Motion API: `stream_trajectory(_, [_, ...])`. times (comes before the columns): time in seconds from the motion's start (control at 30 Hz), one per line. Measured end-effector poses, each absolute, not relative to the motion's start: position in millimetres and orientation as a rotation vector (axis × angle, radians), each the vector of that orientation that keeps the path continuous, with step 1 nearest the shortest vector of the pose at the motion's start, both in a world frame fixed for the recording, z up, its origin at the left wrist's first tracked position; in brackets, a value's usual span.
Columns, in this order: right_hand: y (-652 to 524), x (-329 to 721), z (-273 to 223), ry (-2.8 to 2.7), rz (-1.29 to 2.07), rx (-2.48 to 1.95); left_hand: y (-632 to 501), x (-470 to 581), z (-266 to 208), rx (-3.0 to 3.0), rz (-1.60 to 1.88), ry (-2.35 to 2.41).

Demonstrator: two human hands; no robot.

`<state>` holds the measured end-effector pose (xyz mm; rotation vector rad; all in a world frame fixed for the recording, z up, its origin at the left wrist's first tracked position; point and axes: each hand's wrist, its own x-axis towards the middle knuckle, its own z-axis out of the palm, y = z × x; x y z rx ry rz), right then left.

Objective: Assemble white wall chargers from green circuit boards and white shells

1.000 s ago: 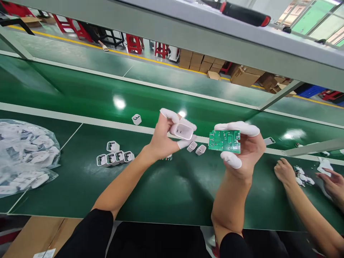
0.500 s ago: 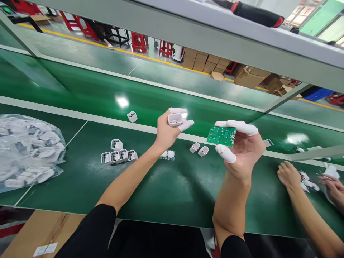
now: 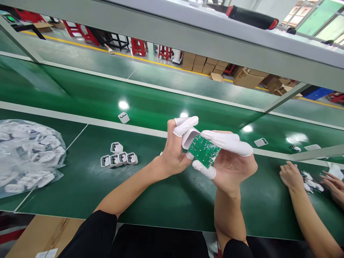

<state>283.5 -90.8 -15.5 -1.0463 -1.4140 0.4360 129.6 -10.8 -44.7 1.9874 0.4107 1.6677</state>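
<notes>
My left hand point(image 3: 176, 150), with white finger cots on, grips a small white plastic housing point(image 3: 190, 138) whose open end faces right. My right hand point(image 3: 231, 154), also wearing finger cots, pinches a green circuit board point(image 3: 204, 150) between thumb and fingers. The board's near edge is at the housing's mouth; whether it has entered cannot be made out. Solder points show on the board's visible side. To the left on the bench stand several white housings point(image 3: 114, 159) with boards inside.
A clear plastic bag point(image 3: 29, 154) of white parts lies at far left. One housing point(image 3: 124, 117) sits on the green belt, a white piece point(image 3: 261, 142) farther right. At right, a co-worker's hands point(image 3: 291, 175) are near small white parts point(image 3: 310, 182). A shelf point(image 3: 172, 28) crosses above.
My hands have come together, the right moving left with the board and the left turning the housing toward it. The housing on the belt has shifted left.
</notes>
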Motion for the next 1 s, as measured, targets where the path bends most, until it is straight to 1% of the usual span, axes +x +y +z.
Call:
stream_trajectory(0.1, [-88.4, 273.4, -11.3, -1.38, 0.205, -0.905, -12.7, 129.7, -41.9, 1.99, 1.691, 0.387])
stream_trajectory(0.33, [-81.7, 270.9, -5.5, -1.488, 0.051, -0.75, -8.9, 132.4, -40.4, 2.147, 1.826, 0.392])
stream_trajectory(0.47, [-80.9, 274.0, -6.6, -1.526, 0.029, -0.742, -8.1, 132.6, -40.4, 2.2, 1.857, 0.416])
stream_trajectory(1.0, [-83.2, 276.5, -6.9, -1.525, -0.02, -0.821, -10.4, 132.8, -41.3, 2.157, 1.805, 0.404])
